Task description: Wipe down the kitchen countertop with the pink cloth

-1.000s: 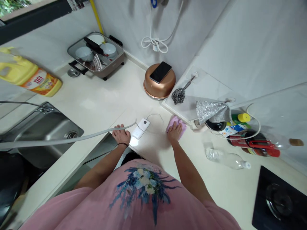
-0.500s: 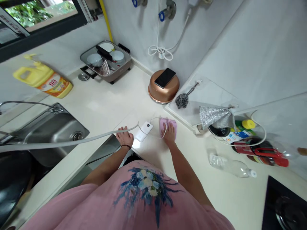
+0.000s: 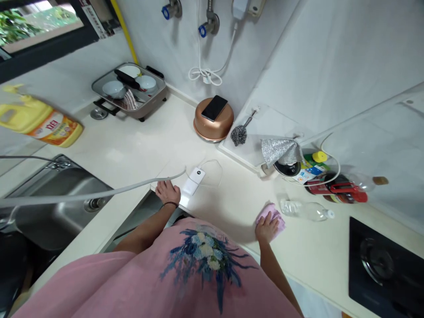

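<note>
My right hand (image 3: 266, 228) presses down on a crumpled pink cloth (image 3: 281, 224) on the white counter (image 3: 228, 216), its fingers over the fabric. Just beyond it lies a clear plastic bottle (image 3: 304, 210) on its side, close to the cloth. At the counter's front edge, my left hand (image 3: 168, 192) rests with fingers apart and nothing in it. A white power bank (image 3: 194, 180) with a thin white cable lies just right of that hand. A thicker pale cable (image 3: 139, 184) crosses the view in front of the sink.
Left: a steel sink (image 3: 62, 183) and a yellow detergent jug (image 3: 41, 121). Back: an electric pan (image 3: 129, 90) holding bowls, and a copper-coloured pot (image 3: 212, 126) with a phone (image 3: 214, 107) on it. Right: bottles beside a silvery cloth (image 3: 281, 151), and a black stove (image 3: 384, 260).
My right hand has slid the pink cloth right and toward me, from beside the power bank to near the clear bottle. My left hand stays at the counter edge. The view has shifted slightly.
</note>
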`<state>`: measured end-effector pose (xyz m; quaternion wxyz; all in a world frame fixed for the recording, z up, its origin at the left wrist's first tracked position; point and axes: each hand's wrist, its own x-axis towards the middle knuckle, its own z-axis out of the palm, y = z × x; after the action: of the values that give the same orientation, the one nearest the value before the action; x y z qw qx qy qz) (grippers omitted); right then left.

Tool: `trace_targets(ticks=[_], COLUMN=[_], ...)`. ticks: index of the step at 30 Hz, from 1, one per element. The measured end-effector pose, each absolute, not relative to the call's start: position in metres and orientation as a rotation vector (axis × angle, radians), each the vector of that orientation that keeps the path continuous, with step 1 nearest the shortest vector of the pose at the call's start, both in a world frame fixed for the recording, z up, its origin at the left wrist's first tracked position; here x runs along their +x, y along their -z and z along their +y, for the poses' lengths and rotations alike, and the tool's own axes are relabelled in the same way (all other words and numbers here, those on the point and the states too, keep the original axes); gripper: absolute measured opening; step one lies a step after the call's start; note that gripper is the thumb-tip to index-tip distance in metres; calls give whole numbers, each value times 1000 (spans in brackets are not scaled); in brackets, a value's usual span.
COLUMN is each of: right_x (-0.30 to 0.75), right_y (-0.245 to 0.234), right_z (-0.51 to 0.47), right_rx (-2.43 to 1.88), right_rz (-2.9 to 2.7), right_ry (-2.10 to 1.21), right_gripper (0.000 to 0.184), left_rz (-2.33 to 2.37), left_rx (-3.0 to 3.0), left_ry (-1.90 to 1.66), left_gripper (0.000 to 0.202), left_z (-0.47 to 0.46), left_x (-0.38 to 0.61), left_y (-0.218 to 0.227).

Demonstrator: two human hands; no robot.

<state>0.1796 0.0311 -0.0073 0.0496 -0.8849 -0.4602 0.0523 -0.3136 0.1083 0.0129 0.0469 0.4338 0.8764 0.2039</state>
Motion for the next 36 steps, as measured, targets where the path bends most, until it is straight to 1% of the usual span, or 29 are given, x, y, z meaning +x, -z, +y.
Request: trace_targets(ticks=[4,8,11,15,17,19,21,23,26,30,33,36], right_x=[144,73,2,-81,-100,-98,-74,-35,37,115,134,114], right_y=[4,-4,-9,-13,-14,-13,-12,-9,-6,-3,-3,-3], right_z=[42,68,81,81,76,69,60,45,11,-38,-56,-50], right_rx=[-2737,-2639,-2439,-1962,-1793,-1735,-1817,-2033,-2399,-2722,-2825,-2863], right_rz=[-1247,-1537,-1868,-2352,-2502,-2551,-2495,-2336,-1987,-1439,-1109,-1001], right_ry=[-110,-213,-358,-491,-512,-519,-496,-438,-342,-198,-117,-91], right_gripper=[77,72,67,64,65,65,64,62,65,71,71,71], left_rz=[2657,2632,2610,2566,2551,2552,2556,2548,2527,2521,2524,2548], left_rx=[1317,1277,1253,1259,1267,1275,1283,1288,1285,1279,1287,1300], left_ry=[-645,-680,-689,-694,-692,-690,-690,-691,-691,-685,-664,-615], left_gripper=[60,59,61,62,63,63,63,63,65,66,67,67], left_z=[108,109,109,108,107,106,106,105,106,106,106,106], left_x=[-314,-315,-315,-316,-317,-317,-317,-316,-316,-316,-316,-316], left_y=[-12,-10,-9,-11,-12,-13,-14,-14,-15,-16,-16,-16])
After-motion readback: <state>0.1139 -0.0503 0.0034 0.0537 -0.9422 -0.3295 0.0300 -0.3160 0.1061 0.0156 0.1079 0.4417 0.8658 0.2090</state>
